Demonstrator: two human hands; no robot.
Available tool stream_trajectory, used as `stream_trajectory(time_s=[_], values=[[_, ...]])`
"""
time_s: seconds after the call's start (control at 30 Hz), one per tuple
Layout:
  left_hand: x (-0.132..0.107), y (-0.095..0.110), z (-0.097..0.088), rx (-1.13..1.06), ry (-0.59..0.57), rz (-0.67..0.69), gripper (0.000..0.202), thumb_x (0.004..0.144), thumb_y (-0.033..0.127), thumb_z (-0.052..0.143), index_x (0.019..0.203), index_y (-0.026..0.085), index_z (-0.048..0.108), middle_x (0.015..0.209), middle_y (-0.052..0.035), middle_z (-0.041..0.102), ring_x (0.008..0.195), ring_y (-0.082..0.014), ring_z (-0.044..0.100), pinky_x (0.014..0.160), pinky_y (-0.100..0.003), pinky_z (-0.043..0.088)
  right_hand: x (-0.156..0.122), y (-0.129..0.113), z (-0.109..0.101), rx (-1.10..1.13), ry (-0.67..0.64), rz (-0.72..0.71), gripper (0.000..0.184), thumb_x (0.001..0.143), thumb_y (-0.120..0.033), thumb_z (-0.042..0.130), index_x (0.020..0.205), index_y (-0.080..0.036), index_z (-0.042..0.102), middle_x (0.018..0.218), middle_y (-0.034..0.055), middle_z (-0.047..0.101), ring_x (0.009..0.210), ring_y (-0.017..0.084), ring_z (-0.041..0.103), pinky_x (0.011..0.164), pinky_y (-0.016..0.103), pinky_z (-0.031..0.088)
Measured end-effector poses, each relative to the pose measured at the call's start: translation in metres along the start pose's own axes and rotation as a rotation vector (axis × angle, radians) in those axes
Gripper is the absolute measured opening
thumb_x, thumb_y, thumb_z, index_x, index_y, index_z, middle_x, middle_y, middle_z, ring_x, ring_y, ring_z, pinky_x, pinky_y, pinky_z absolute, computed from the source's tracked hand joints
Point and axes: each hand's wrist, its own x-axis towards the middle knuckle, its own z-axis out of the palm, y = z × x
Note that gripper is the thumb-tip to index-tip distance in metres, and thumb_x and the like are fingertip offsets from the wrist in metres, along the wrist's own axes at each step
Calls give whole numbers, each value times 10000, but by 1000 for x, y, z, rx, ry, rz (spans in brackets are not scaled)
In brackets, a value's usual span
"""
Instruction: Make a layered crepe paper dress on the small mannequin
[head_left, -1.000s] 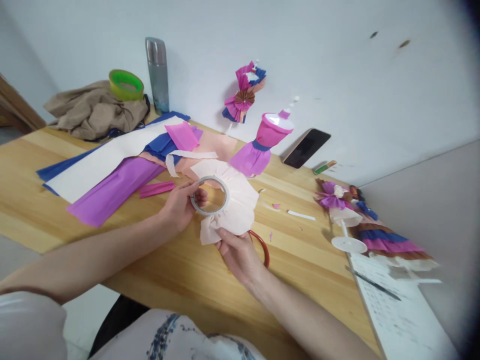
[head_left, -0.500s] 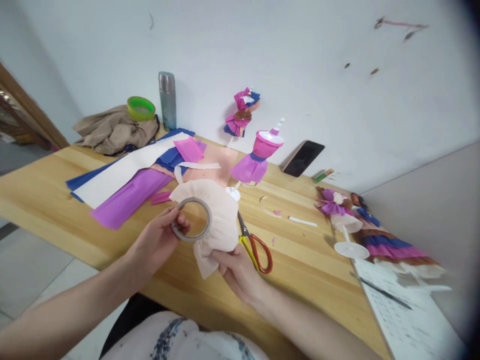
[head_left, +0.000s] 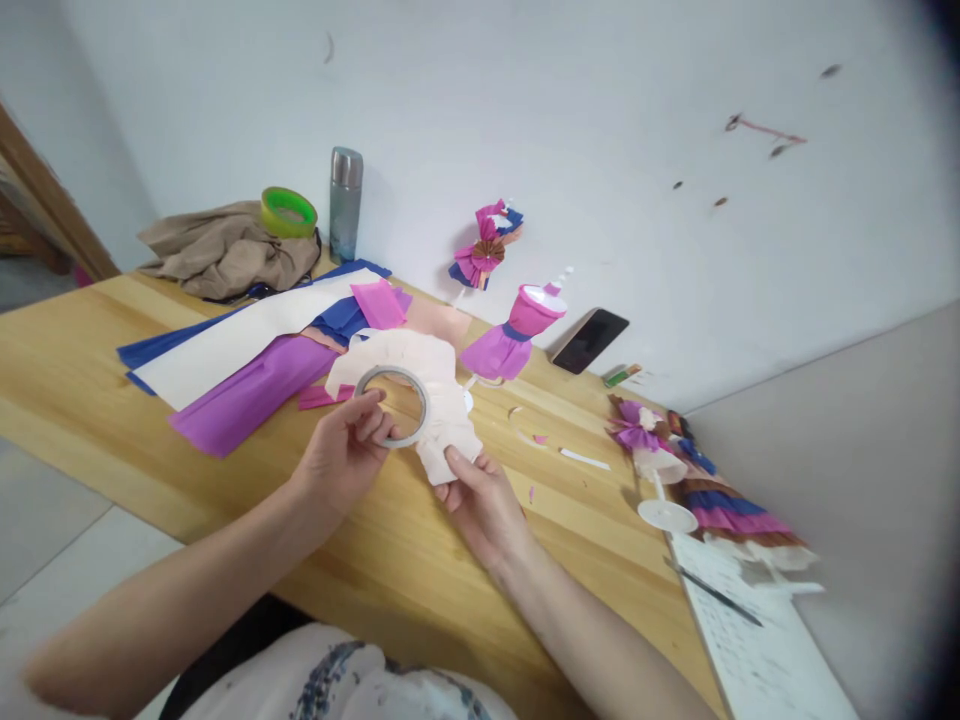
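Note:
My left hand (head_left: 346,448) is closed around the near side of a grey-rimmed roll of tape (head_left: 422,410), with the fingertips through its opening. A gathered strip of cream crepe paper (head_left: 442,385) curves around the far and right side of the roll. Between the thumb and fingers of my right hand (head_left: 487,505), the near end of that paper is pinched. Just beyond stands a small dress form in pink and purple paper (head_left: 517,325) with a blue waistband. No scissors show now.
Blue, white and purple paper sheets (head_left: 232,395) lie at left, before a brown cloth (head_left: 225,250), green tape (head_left: 289,212) and flask (head_left: 346,205). A phone (head_left: 591,340) leans on the wall. More dressed forms (head_left: 649,440) and a pen (head_left: 720,595) on paper are at right.
My right hand has moved up, and the paper's end between its fingers now lies flatter and more spread. The tape roll is slightly higher. The scissors have gone out of sight. The view has shifted.

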Motion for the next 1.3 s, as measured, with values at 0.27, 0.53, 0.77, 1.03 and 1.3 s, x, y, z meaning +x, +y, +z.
stream_trajectory(time_s=[0.27,0.53,0.77,1.03,1.3], values=[[25,18,44,24,-119,87,212,794,126,572,589,160,531,441,105,124,387,-51,205,478,-194,390,5,-34,18,-32,-57,-259,195,610,-249,840,766,-215,729,808,9,752,691,130,632,662,229,484],[42,24,64,22,-166,153,289,844,95,455,566,163,488,425,100,90,381,-56,172,473,-196,362,18,-56,16,17,-96,-301,137,672,-279,779,778,-226,712,779,-19,710,736,126,622,675,230,481],[49,23,73,60,-149,170,306,840,116,471,541,158,520,415,90,133,413,-67,175,478,-198,357,41,-63,37,-63,-95,-308,335,628,-335,810,919,-196,719,1012,62,743,991,240,653,909,362,498],[47,25,45,54,24,96,344,850,95,454,528,130,569,370,79,190,383,-66,218,462,-196,388,63,-37,28,-20,63,-140,290,585,-217,832,854,-175,734,849,49,772,716,189,697,770,323,550],[48,26,17,11,110,39,333,849,96,453,535,137,554,383,71,206,383,-70,249,459,-201,409,66,-22,22,50,9,53,349,563,-190,848,892,-202,731,868,20,778,756,201,714,801,341,565]])
